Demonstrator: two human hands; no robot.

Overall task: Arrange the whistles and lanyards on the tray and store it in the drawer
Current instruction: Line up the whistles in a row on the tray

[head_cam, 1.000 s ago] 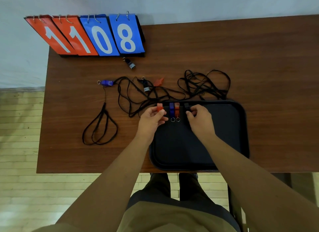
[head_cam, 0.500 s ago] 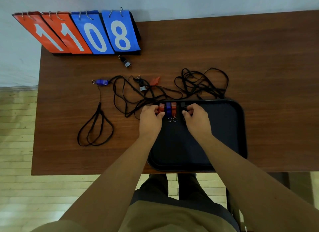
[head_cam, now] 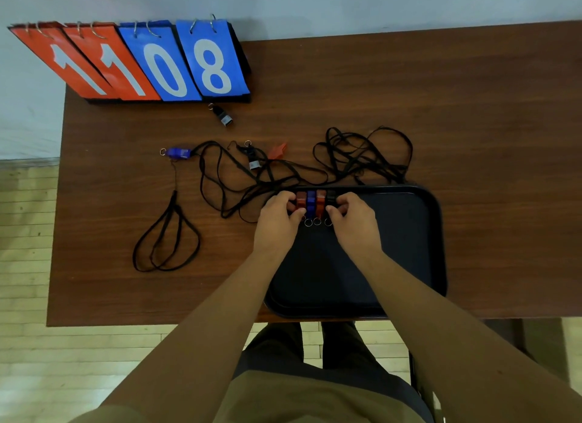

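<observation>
A black tray [head_cam: 422,240] lies at the table's near edge. Along its far left rim stands a tight row of whistles: red [head_cam: 301,199], blue [head_cam: 311,202], orange [head_cam: 321,201] and black [head_cam: 330,196]. My left hand [head_cam: 278,221] pinches the red whistle at the row's left end. My right hand [head_cam: 354,218] pinches the black one at the right end. Loose on the table lie a blue whistle [head_cam: 179,152], a black whistle [head_cam: 224,116], another black one [head_cam: 252,158] and an orange one [head_cam: 277,150]. Tangled black lanyards [head_cam: 362,151] spread behind the tray.
A flip scoreboard [head_cam: 132,63] reading 1108 stands at the table's far left corner. A looped black lanyard [head_cam: 167,243] lies left of my left arm. The wooden table [head_cam: 472,107] ends just below the tray, with plank floor beyond.
My left hand brought the red whistle down against the row on the tray. Both hands closed in on the row's ends. The camera view shifted slightly.
</observation>
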